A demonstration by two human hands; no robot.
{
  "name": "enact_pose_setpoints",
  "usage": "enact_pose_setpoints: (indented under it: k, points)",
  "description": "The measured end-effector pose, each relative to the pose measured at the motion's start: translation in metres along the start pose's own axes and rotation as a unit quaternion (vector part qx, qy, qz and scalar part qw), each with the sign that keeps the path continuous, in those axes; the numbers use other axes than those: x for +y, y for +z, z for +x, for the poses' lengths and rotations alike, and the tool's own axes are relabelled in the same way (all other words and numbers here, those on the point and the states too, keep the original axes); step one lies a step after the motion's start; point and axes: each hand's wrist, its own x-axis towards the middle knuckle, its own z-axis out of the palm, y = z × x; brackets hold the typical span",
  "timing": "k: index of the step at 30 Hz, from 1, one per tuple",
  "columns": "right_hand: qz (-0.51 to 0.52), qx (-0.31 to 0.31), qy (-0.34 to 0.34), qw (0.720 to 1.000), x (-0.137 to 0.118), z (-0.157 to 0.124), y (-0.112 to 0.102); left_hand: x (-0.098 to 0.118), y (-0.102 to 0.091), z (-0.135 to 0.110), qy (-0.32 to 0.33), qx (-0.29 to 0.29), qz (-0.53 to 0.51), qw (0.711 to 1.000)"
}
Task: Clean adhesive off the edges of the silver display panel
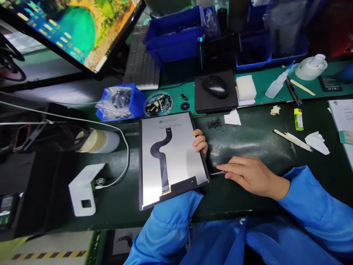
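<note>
A tablet display panel is tilted up above the bench, its silvery back towards me and a curved black flex cable running down it. My left hand grips it from behind; only the fingers curled over its right edge show, the rest being hidden. Close to the panel's lower right corner, my right hand pinches thin metal tweezers, their tip pointing left at that edge. Whether the tip touches the panel I cannot tell. A small heap of black scraps lies beyond my left fingers.
Behind the panel stand a small blue bin of bagged parts and a round dish. A mouse rests on a black pad. To the right lie a lighter and paper pieces; a white stand is at left.
</note>
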Motion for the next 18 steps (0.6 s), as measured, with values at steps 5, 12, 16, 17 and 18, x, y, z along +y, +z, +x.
enact_pose_setpoints:
  k: [5, 12, 16, 17, 18]
  points:
    - [-0.05, 0.044, -0.043, 0.997, -0.0012, 0.0017, 0.0039, 0.0006, 0.0026, -0.0007, 0.004, 0.003, 0.011, 1.0]
    - [-0.079, 0.042, -0.046, 0.995, -0.0043, 0.0035, 0.003, -0.0029, 0.0075, -0.0032, 0.02, 0.028, 0.018, 0.999]
    - [-0.093, 0.04, -0.047, 0.994, -0.0044, 0.0035, 0.0046, -0.0052, 0.0022, 0.0018, 0.034, 0.027, 0.045, 0.998]
    - [-0.096, 0.042, -0.05, 0.993, -0.0043, 0.0035, 0.0049, -0.0056, 0.0007, 0.0032, 0.037, 0.031, 0.052, 0.998]
    - [-0.1, 0.045, -0.054, 0.992, -0.0041, 0.0034, 0.0051, -0.006, -0.0008, 0.0045, 0.042, 0.035, 0.054, 0.997]
